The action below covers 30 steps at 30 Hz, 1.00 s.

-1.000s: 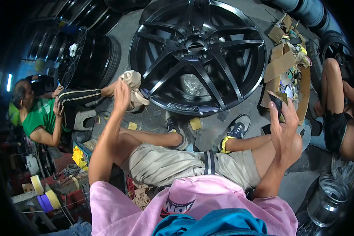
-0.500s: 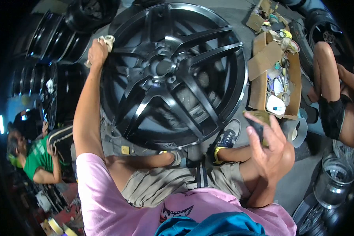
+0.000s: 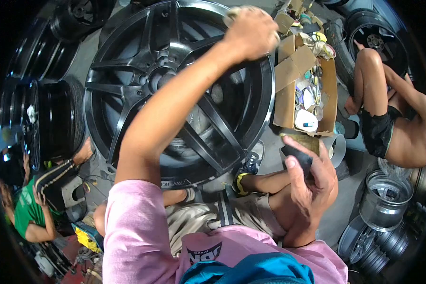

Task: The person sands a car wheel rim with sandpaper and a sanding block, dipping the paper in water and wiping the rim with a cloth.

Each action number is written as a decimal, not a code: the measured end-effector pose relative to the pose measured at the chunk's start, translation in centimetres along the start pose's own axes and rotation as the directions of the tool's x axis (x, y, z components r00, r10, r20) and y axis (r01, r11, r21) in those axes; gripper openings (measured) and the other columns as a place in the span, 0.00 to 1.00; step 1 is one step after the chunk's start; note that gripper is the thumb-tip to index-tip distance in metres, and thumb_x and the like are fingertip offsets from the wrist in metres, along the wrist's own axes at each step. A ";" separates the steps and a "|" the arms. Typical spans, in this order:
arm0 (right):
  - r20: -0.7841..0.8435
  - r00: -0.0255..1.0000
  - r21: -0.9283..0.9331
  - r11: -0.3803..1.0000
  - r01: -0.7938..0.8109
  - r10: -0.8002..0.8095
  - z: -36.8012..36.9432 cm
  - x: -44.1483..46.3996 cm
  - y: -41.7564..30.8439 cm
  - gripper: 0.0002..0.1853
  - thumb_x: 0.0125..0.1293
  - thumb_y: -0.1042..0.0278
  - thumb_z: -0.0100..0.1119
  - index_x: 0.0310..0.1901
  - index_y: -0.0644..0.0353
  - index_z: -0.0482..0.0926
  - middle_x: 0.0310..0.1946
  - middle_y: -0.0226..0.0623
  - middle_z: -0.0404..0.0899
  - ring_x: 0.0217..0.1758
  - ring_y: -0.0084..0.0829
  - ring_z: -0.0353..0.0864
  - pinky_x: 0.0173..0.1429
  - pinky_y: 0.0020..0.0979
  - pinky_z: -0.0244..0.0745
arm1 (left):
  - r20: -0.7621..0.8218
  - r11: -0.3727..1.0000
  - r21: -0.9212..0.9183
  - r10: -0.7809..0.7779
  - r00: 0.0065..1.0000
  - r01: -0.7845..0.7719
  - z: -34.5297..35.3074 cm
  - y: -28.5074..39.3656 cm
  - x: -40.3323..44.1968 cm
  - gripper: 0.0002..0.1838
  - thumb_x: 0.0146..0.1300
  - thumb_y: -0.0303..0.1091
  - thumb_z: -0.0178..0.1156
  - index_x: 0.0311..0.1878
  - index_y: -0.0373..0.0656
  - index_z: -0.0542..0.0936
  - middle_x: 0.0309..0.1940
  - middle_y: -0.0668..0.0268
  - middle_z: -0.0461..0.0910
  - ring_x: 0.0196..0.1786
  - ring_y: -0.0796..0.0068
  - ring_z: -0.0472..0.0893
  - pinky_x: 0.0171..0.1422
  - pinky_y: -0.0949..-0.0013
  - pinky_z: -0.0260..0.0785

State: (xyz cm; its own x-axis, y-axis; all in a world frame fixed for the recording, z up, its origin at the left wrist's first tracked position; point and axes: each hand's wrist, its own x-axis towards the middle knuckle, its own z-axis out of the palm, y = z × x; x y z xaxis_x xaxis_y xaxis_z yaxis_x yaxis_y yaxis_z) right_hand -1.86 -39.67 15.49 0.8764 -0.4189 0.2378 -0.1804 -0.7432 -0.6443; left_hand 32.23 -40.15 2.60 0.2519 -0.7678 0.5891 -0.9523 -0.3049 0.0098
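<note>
A large black five-spoke wheel (image 3: pixel 189 137) lies face up in front of my legs. My left hand (image 3: pixel 253 33) is at its upper right rim, fingers closed on a pale cloth (image 3: pixel 231 16) that is mostly hidden beneath them. My left forearm crosses over the hub and spokes. To the right of the wheel, above my knee, my right hand (image 3: pixel 312 177) is closed on a dark flat pad (image 3: pixel 296 160). A yellowish-brown piece (image 3: pixel 308 142) shows behind its fingers.
A cardboard box (image 3: pixel 330 102) of tapes and small items stands right of the wheel. A silver rim (image 3: pixel 386 201) is at the lower right. One person (image 3: pixel 409 137) sits at right, another in a green shirt (image 3: pixel 24 213) at left. More wheels (image 3: pixel 57 118) stand at left.
My left hand has moved with the cloth from the wheel's left side across to its upper right rim. My right hand still holds the dark pad. The whole view has shifted.
</note>
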 end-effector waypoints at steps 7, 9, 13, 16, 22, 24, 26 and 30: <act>-0.161 0.987 0.101 0.994 0.031 -0.015 -1.6 -3.7 1.5 0.13 0.72 0.73 0.71 0.55 0.64 0.91 0.47 0.49 0.92 0.43 0.37 0.90 0.53 0.33 0.82 | 0.237 0.895 -0.402 0.304 0.923 -0.191 -9.6 15.4 -10.2 0.14 0.59 0.44 0.64 0.35 0.43 0.89 0.45 0.59 0.86 0.60 0.57 0.80 0.70 0.49 0.69; -0.182 0.983 0.132 0.990 0.046 -0.021 -2.0 -5.1 2.3 0.13 0.73 0.76 0.69 0.56 0.69 0.90 0.49 0.51 0.91 0.45 0.38 0.88 0.57 0.34 0.81 | 0.356 0.884 -0.438 0.336 0.872 -0.161 -14.2 17.8 -14.6 0.15 0.59 0.46 0.66 0.34 0.43 0.90 0.46 0.62 0.85 0.62 0.60 0.78 0.71 0.51 0.69; -0.167 0.985 0.117 0.991 0.061 -0.041 -2.8 -6.2 3.5 0.15 0.71 0.77 0.70 0.57 0.65 0.90 0.42 0.48 0.89 0.46 0.41 0.87 0.58 0.38 0.80 | 0.592 0.939 -0.247 0.343 0.729 -0.241 -20.7 21.0 -23.2 0.21 0.66 0.53 0.66 0.41 0.41 0.88 0.51 0.58 0.84 0.66 0.59 0.76 0.77 0.51 0.65; -0.208 0.976 0.155 0.984 0.093 -0.059 -3.1 -6.6 2.8 0.19 0.68 0.77 0.72 0.60 0.62 0.89 0.44 0.49 0.88 0.52 0.49 0.89 0.60 0.45 0.80 | 0.802 0.942 -0.311 0.188 0.567 0.127 -22.8 22.4 -29.0 0.19 0.65 0.45 0.63 0.42 0.35 0.88 0.44 0.50 0.86 0.64 0.47 0.80 0.73 0.46 0.70; -0.198 0.962 0.093 0.973 0.212 -0.190 -1.9 -6.1 2.7 0.15 0.69 0.75 0.70 0.55 0.66 0.89 0.42 0.52 0.85 0.46 0.49 0.87 0.54 0.43 0.80 | 0.806 0.905 -0.299 0.071 0.588 0.301 -21.1 20.6 -34.3 0.17 0.60 0.34 0.64 0.49 0.36 0.89 0.52 0.46 0.86 0.59 0.41 0.85 0.62 0.44 0.80; -0.154 0.974 0.078 0.981 0.179 -0.165 -1.4 -6.3 2.8 0.12 0.70 0.74 0.70 0.53 0.68 0.88 0.39 0.51 0.83 0.42 0.49 0.85 0.50 0.43 0.79 | 0.800 0.845 -0.370 0.078 0.596 0.386 -23.3 20.3 -31.4 0.14 0.64 0.33 0.63 0.49 0.37 0.88 0.50 0.49 0.85 0.56 0.44 0.85 0.63 0.46 0.78; -0.159 0.965 0.048 0.974 0.220 -0.210 -0.5 -6.0 3.2 0.08 0.72 0.72 0.69 0.45 0.71 0.86 0.32 0.48 0.77 0.33 0.46 0.79 0.41 0.44 0.73 | 0.790 0.801 -0.403 0.061 0.611 0.442 -26.2 20.2 -28.5 0.13 0.66 0.33 0.63 0.48 0.36 0.88 0.50 0.50 0.85 0.55 0.44 0.85 0.62 0.47 0.78; -0.103 0.972 0.050 0.975 0.218 -0.213 0.3 -5.6 2.6 0.08 0.73 0.72 0.69 0.43 0.71 0.85 0.32 0.47 0.75 0.33 0.45 0.77 0.41 0.42 0.72 | 0.704 0.797 -0.407 -0.037 0.710 0.446 -30.2 19.5 -25.4 0.12 0.70 0.34 0.63 0.46 0.34 0.87 0.47 0.52 0.85 0.52 0.46 0.85 0.59 0.49 0.78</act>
State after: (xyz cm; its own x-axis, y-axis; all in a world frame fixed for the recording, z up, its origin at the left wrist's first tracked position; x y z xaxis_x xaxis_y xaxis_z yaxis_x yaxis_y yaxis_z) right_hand -7.08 -39.13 12.28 0.8439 -0.3027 0.4429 0.0378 -0.7900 -0.6120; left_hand 2.04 -9.57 12.26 0.3353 -0.9300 -0.1507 -0.7170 -0.3556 0.5995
